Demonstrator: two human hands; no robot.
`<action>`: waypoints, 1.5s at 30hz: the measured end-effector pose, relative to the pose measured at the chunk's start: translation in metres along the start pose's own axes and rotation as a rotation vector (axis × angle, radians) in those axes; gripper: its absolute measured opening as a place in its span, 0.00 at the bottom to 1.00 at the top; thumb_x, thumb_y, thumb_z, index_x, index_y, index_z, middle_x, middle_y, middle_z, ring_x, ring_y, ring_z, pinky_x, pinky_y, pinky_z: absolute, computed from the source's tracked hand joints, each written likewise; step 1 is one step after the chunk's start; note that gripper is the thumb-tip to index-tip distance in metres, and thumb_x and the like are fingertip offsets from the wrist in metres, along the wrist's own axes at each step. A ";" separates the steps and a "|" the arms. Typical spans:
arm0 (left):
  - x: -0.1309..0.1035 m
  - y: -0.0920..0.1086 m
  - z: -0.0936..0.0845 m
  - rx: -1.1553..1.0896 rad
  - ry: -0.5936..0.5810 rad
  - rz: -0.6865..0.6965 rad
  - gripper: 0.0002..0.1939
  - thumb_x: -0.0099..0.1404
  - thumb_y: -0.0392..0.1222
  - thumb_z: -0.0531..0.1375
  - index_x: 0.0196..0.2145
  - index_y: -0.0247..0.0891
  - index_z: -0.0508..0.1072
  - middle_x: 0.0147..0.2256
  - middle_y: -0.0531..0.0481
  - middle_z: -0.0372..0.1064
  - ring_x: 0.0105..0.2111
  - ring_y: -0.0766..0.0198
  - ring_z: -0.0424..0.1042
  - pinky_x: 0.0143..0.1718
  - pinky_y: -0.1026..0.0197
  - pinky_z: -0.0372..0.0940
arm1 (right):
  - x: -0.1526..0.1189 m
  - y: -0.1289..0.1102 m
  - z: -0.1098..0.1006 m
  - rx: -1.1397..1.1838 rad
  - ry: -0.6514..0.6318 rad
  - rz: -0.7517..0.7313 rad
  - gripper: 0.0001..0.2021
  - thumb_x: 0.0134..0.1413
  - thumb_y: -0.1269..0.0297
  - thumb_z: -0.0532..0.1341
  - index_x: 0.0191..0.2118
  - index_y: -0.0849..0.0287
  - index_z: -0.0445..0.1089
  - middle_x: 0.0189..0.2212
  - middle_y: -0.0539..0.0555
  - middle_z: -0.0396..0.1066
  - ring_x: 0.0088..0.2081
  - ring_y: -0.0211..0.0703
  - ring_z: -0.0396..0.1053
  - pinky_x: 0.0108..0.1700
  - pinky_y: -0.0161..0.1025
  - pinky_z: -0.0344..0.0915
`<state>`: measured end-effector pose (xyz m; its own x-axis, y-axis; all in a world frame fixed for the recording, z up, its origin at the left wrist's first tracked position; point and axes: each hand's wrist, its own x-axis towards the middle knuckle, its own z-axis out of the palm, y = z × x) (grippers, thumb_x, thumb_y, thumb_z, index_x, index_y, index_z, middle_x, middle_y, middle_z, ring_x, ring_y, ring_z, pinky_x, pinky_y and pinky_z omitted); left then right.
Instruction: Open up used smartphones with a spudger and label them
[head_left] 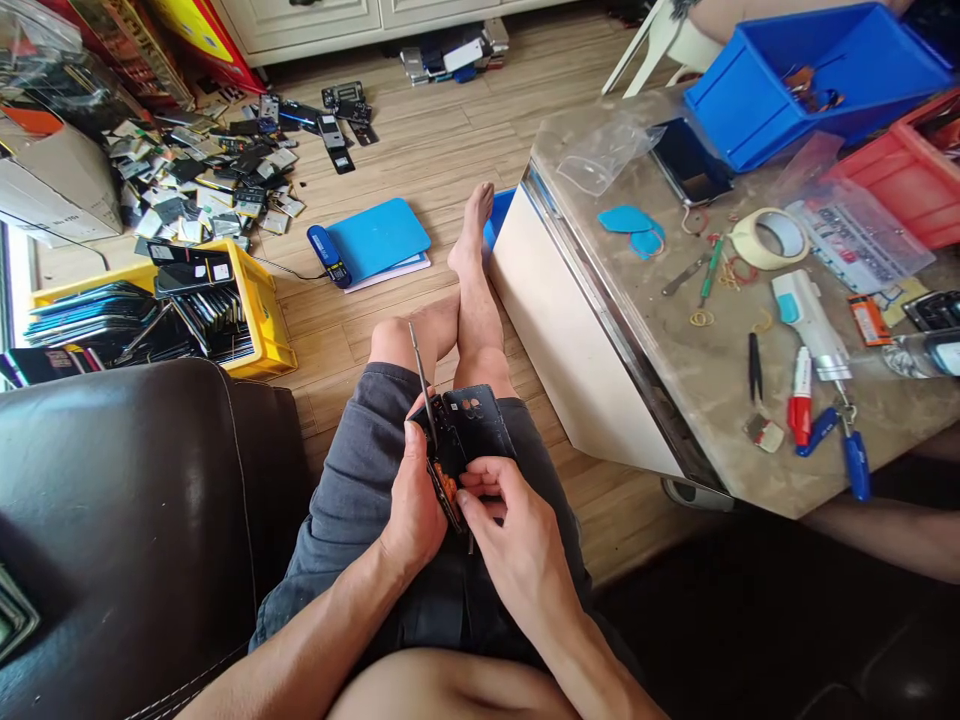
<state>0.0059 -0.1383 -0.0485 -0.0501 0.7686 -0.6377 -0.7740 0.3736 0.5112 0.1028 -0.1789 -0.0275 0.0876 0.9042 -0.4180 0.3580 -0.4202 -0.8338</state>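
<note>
My left hand (pixel 416 500) is closed round an opened phone (pixel 442 430) held over my lap. Under its thumb a thin metal tool (pixel 421 372) slants upward across the phone, its kind unclear. A dark back cover (pixel 480 420) with camera holes lies folded out to the right of the phone body. Orange material (pixel 448 482) shows inside the lower part of the phone. At that lower edge my right hand (pixel 517 515) has thumb and forefinger pinched together; what they grip is too small to make out.
Right of me stands a table (pixel 652 330) with tweezers (pixel 754 367), a marker (pixel 801 395), masking tape (pixel 769 238) and a blue bin (pixel 817 85). Floor items include a yellow crate (pixel 262 310) of phones, a heap of phone parts (pixel 217 170) and a blue folder (pixel 382 240).
</note>
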 end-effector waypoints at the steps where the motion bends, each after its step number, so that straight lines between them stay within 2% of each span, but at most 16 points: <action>1: 0.000 0.000 0.000 0.007 -0.006 -0.008 0.29 0.70 0.62 0.58 0.64 0.50 0.68 0.61 0.49 0.71 0.64 0.52 0.66 0.64 0.51 0.62 | 0.001 -0.001 0.000 -0.027 -0.010 0.002 0.07 0.61 0.66 0.62 0.45 0.54 0.71 0.39 0.52 0.78 0.40 0.45 0.78 0.42 0.40 0.74; 5: 0.002 -0.003 -0.004 0.041 -0.022 0.033 0.30 0.68 0.63 0.59 0.62 0.49 0.70 0.59 0.50 0.73 0.64 0.54 0.65 0.67 0.53 0.58 | 0.007 -0.006 0.004 -0.080 -0.032 -0.020 0.06 0.60 0.70 0.59 0.41 0.55 0.71 0.36 0.51 0.78 0.36 0.45 0.76 0.42 0.41 0.72; 9: 0.007 -0.006 -0.008 0.074 0.013 0.076 0.29 0.69 0.63 0.59 0.60 0.46 0.72 0.62 0.50 0.70 0.67 0.57 0.62 0.69 0.55 0.53 | 0.008 0.001 0.001 0.108 -0.183 -0.074 0.04 0.64 0.66 0.57 0.41 0.55 0.69 0.35 0.51 0.75 0.36 0.42 0.74 0.41 0.38 0.71; 11: 0.009 -0.007 -0.009 0.077 0.012 0.075 0.30 0.69 0.64 0.58 0.61 0.46 0.72 0.62 0.49 0.70 0.66 0.56 0.62 0.69 0.55 0.54 | 0.007 0.008 -0.003 0.176 -0.218 -0.086 0.05 0.66 0.63 0.57 0.42 0.55 0.68 0.36 0.51 0.74 0.37 0.41 0.73 0.41 0.36 0.71; 14: 0.010 -0.006 -0.009 0.049 -0.013 0.006 0.32 0.68 0.65 0.59 0.63 0.47 0.70 0.60 0.49 0.72 0.64 0.55 0.65 0.67 0.54 0.58 | 0.008 0.017 -0.009 0.246 -0.209 -0.080 0.09 0.69 0.58 0.57 0.49 0.55 0.68 0.38 0.51 0.72 0.39 0.41 0.73 0.42 0.36 0.72; 17: 0.008 -0.003 -0.006 0.010 -0.012 -0.055 0.32 0.68 0.65 0.58 0.64 0.49 0.68 0.59 0.49 0.73 0.63 0.55 0.67 0.64 0.54 0.61 | 0.009 0.018 -0.011 0.218 -0.229 -0.056 0.13 0.70 0.55 0.57 0.53 0.55 0.66 0.39 0.52 0.73 0.39 0.42 0.75 0.41 0.37 0.72; 22: 0.007 0.002 -0.006 0.022 -0.040 -0.087 0.31 0.68 0.64 0.59 0.63 0.51 0.69 0.55 0.51 0.76 0.60 0.54 0.70 0.61 0.54 0.65 | 0.014 0.011 -0.008 -0.115 -0.258 -0.089 0.07 0.62 0.62 0.67 0.41 0.55 0.68 0.34 0.48 0.75 0.33 0.40 0.73 0.36 0.36 0.67; 25: 0.008 0.002 -0.007 0.039 -0.070 -0.068 0.29 0.68 0.62 0.60 0.62 0.50 0.71 0.56 0.51 0.75 0.60 0.54 0.70 0.62 0.54 0.64 | 0.022 0.008 -0.006 -0.298 -0.279 -0.216 0.09 0.63 0.65 0.67 0.34 0.55 0.66 0.31 0.46 0.73 0.31 0.39 0.71 0.33 0.35 0.62; 29: 0.009 0.001 -0.005 0.043 -0.090 -0.011 0.26 0.69 0.59 0.60 0.60 0.46 0.73 0.58 0.50 0.74 0.64 0.54 0.65 0.66 0.54 0.58 | 0.035 0.004 -0.008 -0.410 -0.373 -0.428 0.13 0.67 0.66 0.64 0.29 0.56 0.64 0.27 0.46 0.70 0.28 0.38 0.68 0.31 0.35 0.58; 32: 0.008 0.003 -0.006 0.088 -0.095 -0.007 0.27 0.69 0.61 0.60 0.60 0.47 0.73 0.58 0.50 0.73 0.64 0.55 0.64 0.67 0.54 0.56 | 0.040 0.000 -0.011 -0.399 -0.413 -0.529 0.16 0.68 0.68 0.61 0.27 0.55 0.62 0.26 0.45 0.68 0.28 0.37 0.66 0.32 0.35 0.57; 34: 0.007 0.005 -0.008 0.148 -0.093 0.005 0.27 0.68 0.61 0.61 0.60 0.48 0.73 0.57 0.51 0.74 0.63 0.54 0.66 0.67 0.54 0.57 | 0.039 -0.002 -0.012 -0.356 -0.415 -0.544 0.17 0.68 0.69 0.59 0.25 0.55 0.60 0.24 0.45 0.66 0.27 0.37 0.64 0.31 0.35 0.56; 38: 0.004 0.010 -0.015 0.301 -0.133 0.025 0.25 0.68 0.55 0.63 0.60 0.47 0.73 0.55 0.50 0.74 0.59 0.54 0.68 0.64 0.54 0.59 | 0.029 -0.002 -0.009 -0.289 -0.411 -0.512 0.18 0.67 0.68 0.55 0.23 0.54 0.56 0.21 0.45 0.63 0.24 0.36 0.61 0.29 0.36 0.54; 45: 0.004 0.009 -0.025 0.419 -0.259 -0.026 0.19 0.71 0.54 0.59 0.56 0.46 0.72 0.52 0.50 0.73 0.54 0.56 0.70 0.58 0.56 0.62 | 0.014 0.006 -0.005 -0.160 -0.337 -0.408 0.20 0.68 0.63 0.52 0.22 0.54 0.53 0.18 0.44 0.58 0.22 0.36 0.60 0.29 0.36 0.54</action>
<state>-0.0171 -0.1447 -0.0608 0.1660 0.8402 -0.5162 -0.4496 0.5304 0.7187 0.1106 -0.1687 -0.0366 -0.3808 0.9057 -0.1863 0.4395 0.0001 -0.8982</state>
